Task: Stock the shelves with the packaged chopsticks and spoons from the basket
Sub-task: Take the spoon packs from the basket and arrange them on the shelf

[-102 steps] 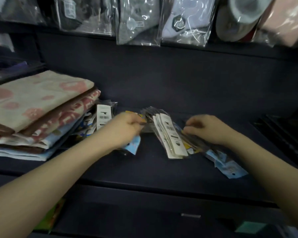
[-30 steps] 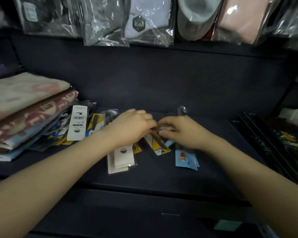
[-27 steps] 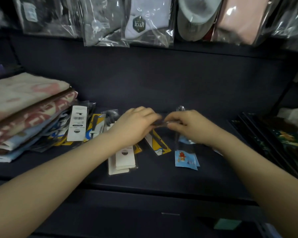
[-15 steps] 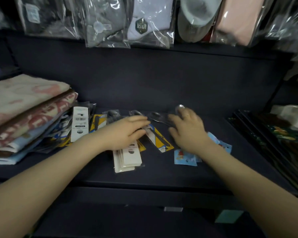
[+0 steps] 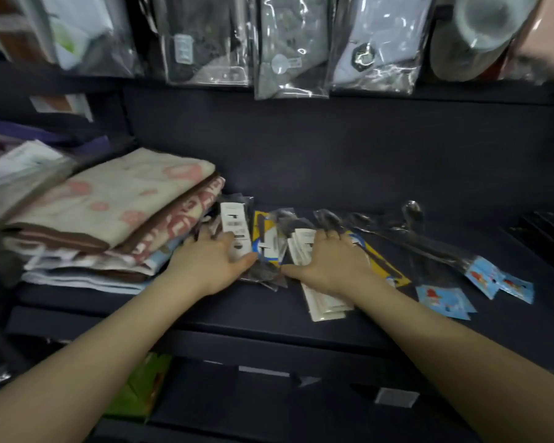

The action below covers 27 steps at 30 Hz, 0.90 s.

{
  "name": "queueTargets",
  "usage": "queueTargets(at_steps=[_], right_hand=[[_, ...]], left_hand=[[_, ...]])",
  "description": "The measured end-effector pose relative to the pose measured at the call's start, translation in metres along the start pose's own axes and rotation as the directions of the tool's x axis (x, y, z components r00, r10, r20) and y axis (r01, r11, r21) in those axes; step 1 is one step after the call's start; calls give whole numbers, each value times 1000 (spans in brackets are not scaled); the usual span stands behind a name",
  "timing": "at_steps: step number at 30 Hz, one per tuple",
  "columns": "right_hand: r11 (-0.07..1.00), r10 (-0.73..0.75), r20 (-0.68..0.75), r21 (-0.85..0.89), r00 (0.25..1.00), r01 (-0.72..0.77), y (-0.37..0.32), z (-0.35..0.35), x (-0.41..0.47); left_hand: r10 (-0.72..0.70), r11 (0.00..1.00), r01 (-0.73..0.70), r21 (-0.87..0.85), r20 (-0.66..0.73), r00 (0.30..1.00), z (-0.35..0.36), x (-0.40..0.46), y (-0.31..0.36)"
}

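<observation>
**Packaged spoons and chopsticks spread on dark shelf**

Packets (image 5: pixel 304 251) at centre, pressed flat under both spread hands: left hand (image 5: pixel 210 266) at nine o'clock, right hand (image 5: pixel 331 266) at three. Further right, blue-tagged spoons (image 5: pixel 442 260). Folded towels (image 5: pixel 109 212) at ten o'clock on shelf (image 5: pixel 237 311).

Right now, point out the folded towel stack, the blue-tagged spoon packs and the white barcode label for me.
folded towel stack (image 5: pixel 109 206), head view, on the top towel's pale pink-patterned face.
blue-tagged spoon packs (image 5: pixel 443 298), head view, on the nearest blue card.
white barcode label (image 5: pixel 235 228), head view, on the label's middle, near the barcode.
</observation>
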State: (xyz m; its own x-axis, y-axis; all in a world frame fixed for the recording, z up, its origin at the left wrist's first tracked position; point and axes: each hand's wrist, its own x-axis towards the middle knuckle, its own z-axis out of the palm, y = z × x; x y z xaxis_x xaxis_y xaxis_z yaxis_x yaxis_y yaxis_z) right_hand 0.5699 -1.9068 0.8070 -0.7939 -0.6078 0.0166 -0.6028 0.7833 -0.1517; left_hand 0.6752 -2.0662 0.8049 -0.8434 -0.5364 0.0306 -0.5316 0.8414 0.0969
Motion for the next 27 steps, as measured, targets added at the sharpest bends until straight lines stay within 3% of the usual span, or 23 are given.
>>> queueTargets(at_steps=[3, 9, 12, 14, 15, 17, 19, 20, 22, 27], right_hand=[[999, 8, -29, -39, 1000, -9, -5, -5, 8], [985, 145, -22, -92, 989, -146, 6, -13, 17], [970, 185, -94, -144, 978, -197, 17, -13, 22], [985, 9, -224, -164, 975, -47, 16, -12, 23], [984, -157, -262, -122, 952, 129, 12, -13, 23], [870, -481, -178, 21, 859, 492, -1, -14, 18], [758, -651, -36, 10, 758, 652, -8, -6, 17], [744, -667, 17, -31, 745, 667, -5, 0, 20], [790, -595, 113, -96, 796, 605, 11, 4, 31], [845, -455, 189, -218, 870, 489, 47, -5, 67]], left_hand=[[40, 999, -39, -22, 69, 997, -5, -1, -3], [191, 982, -190, -16, 87, 978, 1, -14, 5], [297, 954, -293, -59, 69, 952, 4, -25, 13], [380, 910, -367, -191, 36, 924, 7, -29, 14], [409, 877, -386, -287, 24, 912, 6, -29, 14], [419, 840, -371, -396, 37, 907, 2, -27, 12], [369, 865, -325, -381, 48, 928, -3, -21, 6], [339, 881, -301, -364, 42, 940, -4, -18, 3], [291, 914, -272, -302, 21, 956, -4, -13, -4], [289, 928, -289, -237, -34, 957, -5, -4, -14]])
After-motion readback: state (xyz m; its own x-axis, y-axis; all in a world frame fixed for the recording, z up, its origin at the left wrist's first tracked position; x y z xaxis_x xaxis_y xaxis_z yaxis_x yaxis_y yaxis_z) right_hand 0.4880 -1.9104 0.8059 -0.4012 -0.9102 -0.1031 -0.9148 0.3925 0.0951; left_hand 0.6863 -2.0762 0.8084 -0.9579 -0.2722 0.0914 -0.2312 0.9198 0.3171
